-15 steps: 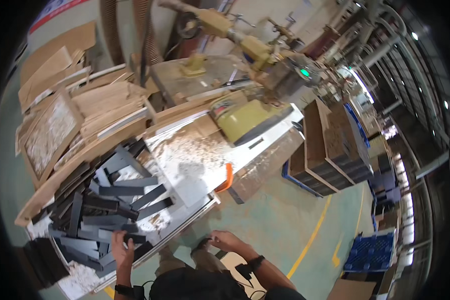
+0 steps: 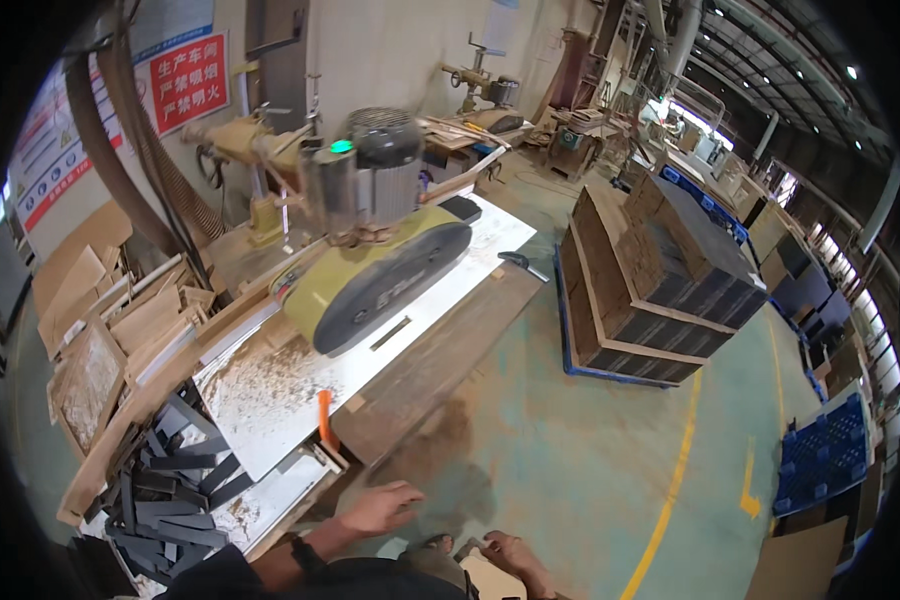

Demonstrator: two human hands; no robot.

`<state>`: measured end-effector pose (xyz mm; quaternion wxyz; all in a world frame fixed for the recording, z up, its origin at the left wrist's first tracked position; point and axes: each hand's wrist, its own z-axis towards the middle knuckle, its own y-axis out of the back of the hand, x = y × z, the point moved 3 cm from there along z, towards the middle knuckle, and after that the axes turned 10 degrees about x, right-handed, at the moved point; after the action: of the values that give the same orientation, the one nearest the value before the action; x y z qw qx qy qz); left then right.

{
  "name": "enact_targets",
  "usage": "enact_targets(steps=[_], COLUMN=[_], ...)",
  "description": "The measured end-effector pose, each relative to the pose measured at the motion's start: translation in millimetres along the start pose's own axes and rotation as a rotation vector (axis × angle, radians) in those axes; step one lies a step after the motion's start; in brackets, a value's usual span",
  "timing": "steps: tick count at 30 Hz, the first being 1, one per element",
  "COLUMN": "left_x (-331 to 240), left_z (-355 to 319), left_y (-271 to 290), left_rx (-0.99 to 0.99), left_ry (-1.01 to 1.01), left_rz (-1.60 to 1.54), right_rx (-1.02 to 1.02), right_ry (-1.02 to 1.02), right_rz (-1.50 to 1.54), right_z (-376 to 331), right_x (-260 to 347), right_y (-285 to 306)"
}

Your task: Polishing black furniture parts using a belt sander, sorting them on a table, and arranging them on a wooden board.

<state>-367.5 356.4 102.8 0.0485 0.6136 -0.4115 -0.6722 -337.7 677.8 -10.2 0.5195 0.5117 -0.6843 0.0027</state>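
My left hand (image 2: 380, 508) hangs open, fingers spread, holding nothing, just off the near corner of a white machine table (image 2: 270, 400) dusted with sawdust. An orange handle (image 2: 323, 420) stands at that table's edge, a little above the hand. My right hand (image 2: 515, 555) is low at the picture's bottom edge, next to a pale flat piece (image 2: 488, 582); its grip is unclear. A pile of dark grey cut pieces (image 2: 180, 485) lies left of my left arm. A yellow-green power feeder (image 2: 370, 290) with a grey motor sits over the table.
A long brown board (image 2: 440, 360) runs along the table's right side. Stacked dark panels on a blue pallet (image 2: 650, 290) stand to the right. Blue plastic pallets (image 2: 825, 455) and a yellow floor line (image 2: 670, 490) lie further right. Wood offcuts (image 2: 120, 330) pile up at left.
The view has swung right and up toward the machine and the floor. My left hand has left the dark grey pieces and now hangs off the table corner; my right hand has dropped lower.
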Motion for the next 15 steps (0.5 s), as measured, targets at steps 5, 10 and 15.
enact_targets(steps=[5, 10, 15], left_x=[-47, -69, -77], left_z=[107, 206, 326], left_y=[-31, -32, -26], left_rx=[0.202, 0.267, 0.178], left_ry=[-0.176, -0.145, -0.114], left_rz=[-0.002, 0.034, -0.069], right_rx=[-0.169, -0.114, 0.020], right_ry=[-0.169, -0.048, 0.014], right_rz=[0.099, 0.195, 0.191], right_z=[-16, 18, 75], right_x=[-36, -45, -74], right_y=[77, 145, 238])
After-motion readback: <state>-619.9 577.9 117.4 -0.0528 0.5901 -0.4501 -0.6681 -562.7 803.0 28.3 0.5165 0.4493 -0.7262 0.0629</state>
